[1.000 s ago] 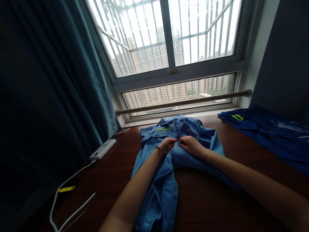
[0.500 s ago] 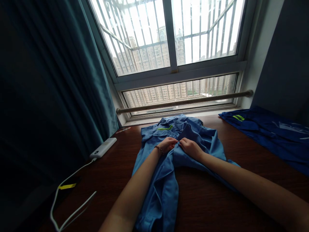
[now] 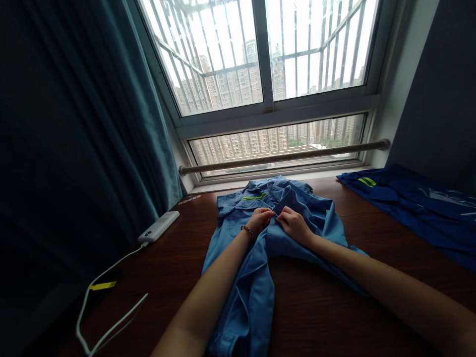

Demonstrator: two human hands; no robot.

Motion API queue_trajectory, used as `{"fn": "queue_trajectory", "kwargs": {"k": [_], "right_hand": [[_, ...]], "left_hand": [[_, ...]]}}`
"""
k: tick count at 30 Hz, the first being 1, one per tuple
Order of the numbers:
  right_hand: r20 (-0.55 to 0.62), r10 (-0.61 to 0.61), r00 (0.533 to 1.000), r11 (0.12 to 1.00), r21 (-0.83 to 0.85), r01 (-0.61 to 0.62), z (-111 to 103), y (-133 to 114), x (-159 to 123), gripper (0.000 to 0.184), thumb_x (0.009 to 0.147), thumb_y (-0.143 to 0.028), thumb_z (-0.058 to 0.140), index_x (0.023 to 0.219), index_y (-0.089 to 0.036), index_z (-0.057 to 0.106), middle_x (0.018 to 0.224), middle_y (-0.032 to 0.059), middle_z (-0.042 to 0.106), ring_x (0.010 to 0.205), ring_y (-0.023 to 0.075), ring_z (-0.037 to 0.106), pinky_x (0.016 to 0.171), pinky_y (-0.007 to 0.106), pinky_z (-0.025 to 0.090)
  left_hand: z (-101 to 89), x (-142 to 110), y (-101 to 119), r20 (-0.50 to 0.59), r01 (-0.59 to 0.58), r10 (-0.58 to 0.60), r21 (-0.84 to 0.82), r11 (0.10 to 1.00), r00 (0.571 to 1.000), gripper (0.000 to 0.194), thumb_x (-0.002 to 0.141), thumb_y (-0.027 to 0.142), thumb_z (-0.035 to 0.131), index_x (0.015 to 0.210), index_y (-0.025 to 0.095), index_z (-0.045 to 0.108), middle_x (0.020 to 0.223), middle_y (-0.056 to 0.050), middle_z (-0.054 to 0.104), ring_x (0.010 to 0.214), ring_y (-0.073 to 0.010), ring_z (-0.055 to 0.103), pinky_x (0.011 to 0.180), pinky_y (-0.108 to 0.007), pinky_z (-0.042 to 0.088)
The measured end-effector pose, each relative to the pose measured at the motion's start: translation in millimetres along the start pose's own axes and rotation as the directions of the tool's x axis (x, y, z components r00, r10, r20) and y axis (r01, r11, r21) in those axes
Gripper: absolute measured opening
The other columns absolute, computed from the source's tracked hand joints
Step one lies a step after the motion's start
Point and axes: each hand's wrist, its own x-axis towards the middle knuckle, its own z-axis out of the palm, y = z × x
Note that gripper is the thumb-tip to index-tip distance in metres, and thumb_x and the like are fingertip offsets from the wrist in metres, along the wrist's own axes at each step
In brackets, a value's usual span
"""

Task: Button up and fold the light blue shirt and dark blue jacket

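Observation:
A light blue work jacket (image 3: 247, 292) with a yellow-green strip lies crumpled on the dark wooden table, one sleeve stretching toward me. My left hand (image 3: 261, 221), with a beaded bracelet at the wrist, pinches the jacket's cloth near its middle. Close by on the right, my right hand (image 3: 293, 225) also has its fingers closed on the cloth. The fingertips of both hands nearly meet at the jacket's front edge. What small part of the jacket lies between them is too small to make out.
A dark blue garment (image 3: 412, 208) with yellow-green stripes lies on the table (image 3: 316, 312) at the right. At the left is a white power bank (image 3: 158, 229) with a white cable (image 3: 111, 267). A metal rail (image 3: 282, 157) crosses the window behind; a curtain (image 3: 148, 124) hangs left.
Both hands have shifted very slightly at the same spot on the jacket, the left rising a little. The jacket lies almost as before.

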Motion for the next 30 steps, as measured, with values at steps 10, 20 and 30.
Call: {"fn": "queue_trajectory", "kwargs": {"k": [10, 20, 30], "right_hand": [[-0.005, 0.376, 0.927, 0.787, 0.53, -0.316, 5.6, 4.7, -0.7, 0.023, 0.075, -0.033, 0.053, 0.078, -0.016, 0.068, 0.064, 0.0036, 0.064, 0.056, 0.0149, 0.056, 0.056, 0.026, 0.044], [0.172, 0.477, 0.862, 0.482, 0.768, -0.42, 12.3, 14.9, 0.9, 0.036, 0.069, -0.05, 0.056, 0.068, -0.014, 0.062, 0.058, 0.0021, 0.058, 0.053, 0.0136, 0.05, 0.051, 0.025, 0.039], [0.169, 0.646, 0.745, 0.312, 0.832, -0.459, 18.8, 18.6, 0.1, 0.027, 0.06, -0.043, 0.062, 0.057, -0.016, 0.056, 0.049, -0.0016, 0.051, 0.047, 0.011, 0.044, 0.048, 0.024, 0.034]], "left_hand": [[-9.5, -23.7, 26.3, 0.344, -0.002, -0.031, 0.094, 0.996, 0.938, 0.042, 0.057, 0.03, 0.073, 0.093, 0.009, 0.065, 0.073, -0.006, 0.062, 0.065, -0.0121, 0.056, 0.064, -0.025, 0.042], [17.8, -9.1, 8.2, 0.088, -0.364, 0.385, 0.566, 0.739, 0.919, 0.025, 0.06, 0.029, 0.068, 0.077, 0.011, 0.064, 0.069, -0.004, 0.062, 0.063, -0.0131, 0.055, 0.06, -0.024, 0.042], [27.6, -10.8, -3.7, 0.03, -0.372, 0.455, 0.624, 0.687, 0.89, 0.031, 0.057, 0.037, 0.07, 0.074, 0.013, 0.061, 0.069, -0.003, 0.061, 0.062, -0.0123, 0.054, 0.059, -0.023, 0.042]]}}
